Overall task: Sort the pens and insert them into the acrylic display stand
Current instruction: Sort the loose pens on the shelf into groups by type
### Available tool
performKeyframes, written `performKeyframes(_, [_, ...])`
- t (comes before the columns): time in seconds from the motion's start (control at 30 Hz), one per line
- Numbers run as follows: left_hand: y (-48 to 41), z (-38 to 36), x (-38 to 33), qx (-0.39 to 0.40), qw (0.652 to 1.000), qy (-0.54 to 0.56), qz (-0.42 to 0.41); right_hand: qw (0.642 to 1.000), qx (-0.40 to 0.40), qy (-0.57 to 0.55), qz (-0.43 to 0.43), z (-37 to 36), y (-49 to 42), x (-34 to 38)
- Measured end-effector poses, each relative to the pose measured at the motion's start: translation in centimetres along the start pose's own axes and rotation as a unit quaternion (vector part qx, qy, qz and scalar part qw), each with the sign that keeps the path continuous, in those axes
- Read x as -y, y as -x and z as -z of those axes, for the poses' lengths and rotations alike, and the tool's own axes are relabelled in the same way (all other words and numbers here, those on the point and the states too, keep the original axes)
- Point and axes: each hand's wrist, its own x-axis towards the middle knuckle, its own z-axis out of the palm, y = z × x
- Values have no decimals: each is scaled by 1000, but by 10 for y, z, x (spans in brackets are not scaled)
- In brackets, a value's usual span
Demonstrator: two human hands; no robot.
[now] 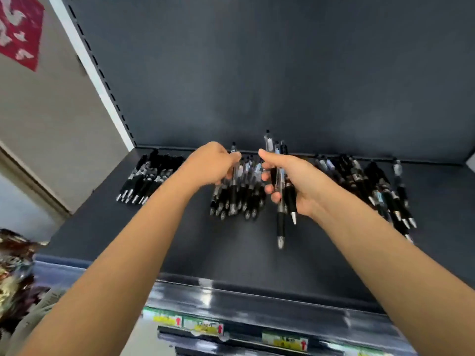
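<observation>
Several black and clear pens lie in three groups on a dark shelf (244, 247): a left group (146, 179), a middle pile (241, 199) and a right pile (372, 183). My left hand (210, 164) pinches one pen (233, 194) upright over the middle pile. My right hand (295, 181) grips a bundle of pens (281, 214), tips pointing down, just right of that pile. I see no acrylic stand.
The shelf's dark back panel (282, 73) rises behind the pens. A glossy front rail with yellow price labels (203, 326) runs below. A white slotted upright (87, 60) stands at left, and patterned packaging (15, 268) lies at lower left.
</observation>
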Motion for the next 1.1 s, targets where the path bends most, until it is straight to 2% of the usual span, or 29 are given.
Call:
performKeyframes(0.1, [-15,12,16,28,999,-17,-4,998,-24,-45,-23,-22,-9,-5])
performKeyframes(0.23, [-36,12,20,59,997,-38,-11,990,-88,-110,0,-33,-16,-5])
performKeyframes(0.33, [-41,5,19,80,991,-98,-32,985,-131,-114,10,-36,-20,-3])
performKeyframes(0.43, [-38,2,20,59,988,-130,-62,985,-140,-98,21,-39,-22,-2])
performKeyframes(0.53, [-33,7,22,27,991,-61,-120,986,-130,-97,25,-42,-23,-4])
performKeyframes(0.57, [-31,9,22,51,988,-12,-147,986,-129,-99,27,-42,-23,-4])
performKeyframes(0.67, [-19,18,15,188,957,105,-193,986,-131,-100,39,-44,-26,-4])
performKeyframes(0.77, [-16,18,8,204,952,41,-225,984,-151,-77,48,-45,-29,-1])
performKeyframes(0.83, [-16,18,4,198,956,20,-217,983,-164,-63,53,-44,-30,1])
performKeyframes(1.1, [-18,14,-3,206,963,106,-138,987,-127,-75,61,-30,-23,4])
